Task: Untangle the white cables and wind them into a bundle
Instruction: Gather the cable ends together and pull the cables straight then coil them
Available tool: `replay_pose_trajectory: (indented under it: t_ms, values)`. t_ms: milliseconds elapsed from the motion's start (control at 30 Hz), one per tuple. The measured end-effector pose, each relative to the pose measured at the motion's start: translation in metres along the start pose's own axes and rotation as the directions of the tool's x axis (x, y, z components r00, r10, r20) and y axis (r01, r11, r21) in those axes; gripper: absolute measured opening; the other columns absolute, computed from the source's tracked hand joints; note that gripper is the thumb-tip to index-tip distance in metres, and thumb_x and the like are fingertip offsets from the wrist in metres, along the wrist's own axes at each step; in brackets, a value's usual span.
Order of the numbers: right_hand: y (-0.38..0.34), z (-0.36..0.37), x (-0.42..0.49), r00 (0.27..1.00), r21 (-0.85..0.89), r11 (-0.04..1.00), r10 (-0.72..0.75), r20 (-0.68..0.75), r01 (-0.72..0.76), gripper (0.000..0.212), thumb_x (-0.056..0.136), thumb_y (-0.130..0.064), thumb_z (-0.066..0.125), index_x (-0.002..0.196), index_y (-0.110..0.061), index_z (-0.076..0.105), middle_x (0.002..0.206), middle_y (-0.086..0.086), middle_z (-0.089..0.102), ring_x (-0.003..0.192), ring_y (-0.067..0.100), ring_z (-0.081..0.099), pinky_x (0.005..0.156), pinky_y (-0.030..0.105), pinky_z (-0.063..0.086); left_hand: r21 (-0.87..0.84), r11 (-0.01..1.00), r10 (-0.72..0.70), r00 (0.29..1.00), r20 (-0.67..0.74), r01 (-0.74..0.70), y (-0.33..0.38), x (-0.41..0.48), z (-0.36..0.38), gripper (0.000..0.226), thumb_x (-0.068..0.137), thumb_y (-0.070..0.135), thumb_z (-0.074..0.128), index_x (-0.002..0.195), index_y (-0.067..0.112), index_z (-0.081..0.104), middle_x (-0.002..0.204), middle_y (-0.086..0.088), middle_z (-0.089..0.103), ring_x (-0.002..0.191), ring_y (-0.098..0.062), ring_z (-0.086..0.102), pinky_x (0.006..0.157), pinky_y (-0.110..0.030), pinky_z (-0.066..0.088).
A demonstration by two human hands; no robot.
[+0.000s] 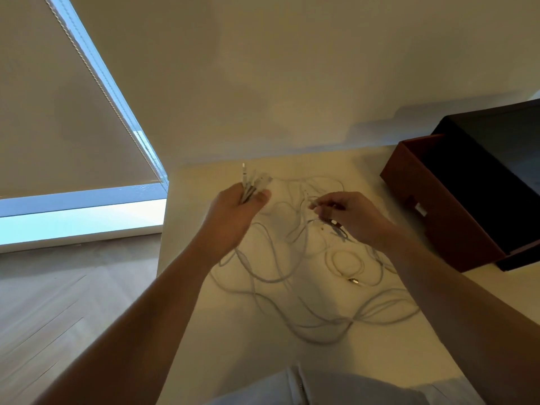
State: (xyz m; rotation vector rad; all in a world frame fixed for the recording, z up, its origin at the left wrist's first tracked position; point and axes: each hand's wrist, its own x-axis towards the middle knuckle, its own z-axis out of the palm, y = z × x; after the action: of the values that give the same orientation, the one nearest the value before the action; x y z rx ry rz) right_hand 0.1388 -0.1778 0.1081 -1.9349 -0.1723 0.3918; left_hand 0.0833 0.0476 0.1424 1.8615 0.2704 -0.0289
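Several white cables [295,293] lie in a loose tangle on a pale table [233,346]. My left hand [233,214] is raised above the table's far left part and grips a bunch of cable ends [254,182], whose plugs stick up past the fingers. My right hand [347,217] hovers over the tangle to the right and pinches one thin cable end [314,204] between fingertips. Cables hang from both hands down to the table. A loose plug [355,281] lies under my right forearm.
An open box [432,217] with brown walls and a dark inside stands on the table's right side, near my right hand. A wall rises behind the table. A window with a roller blind [58,112] and wooden floor [58,302] lie to the left.
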Motion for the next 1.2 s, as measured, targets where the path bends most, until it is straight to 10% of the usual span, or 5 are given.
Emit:
replay_pose_trajectory:
  t_ms: [133,400,633,900,1200]
  values:
    - [-0.017,0.006,-0.012,0.982,-0.046,0.997,-0.056,0.179,0.066,0.008,0.086,-0.004,0.066,0.084,-0.011,0.069,0.046,-0.017,0.056,0.041,-0.003,0.045,0.046,0.007,0.033,0.22,0.976,-0.039,0.983,0.18,-0.001,0.009,-0.006,0.026,0.039,0.076,0.054,0.071,0.07,0.018,0.058,0.055,0.014,0.049,0.053,-0.006,0.044,0.05,-0.021,0.03]
    - [0.002,0.001,-0.017,0.994,0.02,0.999,-0.032,0.102,0.03,0.016,0.083,0.001,0.069,0.095,-0.007,0.062,0.077,-0.001,0.06,0.055,0.004,0.052,0.05,0.015,0.042,0.292,0.956,-0.055,0.975,0.215,-0.01,0.003,-0.003,0.042,0.028,0.09,0.024,0.063,0.062,0.023,0.067,0.049,0.013,0.061,0.044,0.0,0.05,0.041,-0.012,0.032]
    - [0.046,-0.013,-0.015,0.959,-0.442,0.897,0.108,0.261,0.019,0.008,0.091,-0.021,0.064,0.098,-0.02,0.066,0.083,-0.009,0.064,0.075,0.006,0.055,0.073,0.023,0.044,0.135,0.991,-0.012,0.995,0.101,-0.002,0.007,-0.003,0.037,0.03,0.095,0.025,0.058,0.066,0.025,0.064,0.081,-0.003,0.073,0.084,-0.022,0.062,0.048,-0.01,0.035]
    - [0.045,-0.021,-0.005,0.975,-0.605,0.796,0.154,0.159,-0.027,0.024,0.098,-0.034,0.049,0.1,-0.012,0.06,0.087,-0.002,0.057,0.081,0.017,0.05,0.066,0.027,0.036,0.08,0.996,-0.035,0.996,0.086,0.028,0.001,-0.001,0.033,0.022,0.095,0.028,0.059,0.076,0.023,0.069,0.047,0.012,0.058,0.065,-0.019,0.049,0.043,-0.01,0.03]
    - [0.057,-0.036,0.005,0.984,-0.19,0.968,0.145,-0.102,-0.162,0.005,0.093,-0.007,0.059,0.089,-0.007,0.061,0.092,0.006,0.06,0.08,0.019,0.058,0.066,0.017,0.053,0.051,0.999,-0.021,0.997,0.07,0.017,-0.004,0.001,0.024,0.021,0.095,0.029,0.059,0.079,0.021,0.07,0.046,0.012,0.056,0.055,-0.01,0.045,0.047,-0.012,0.032]
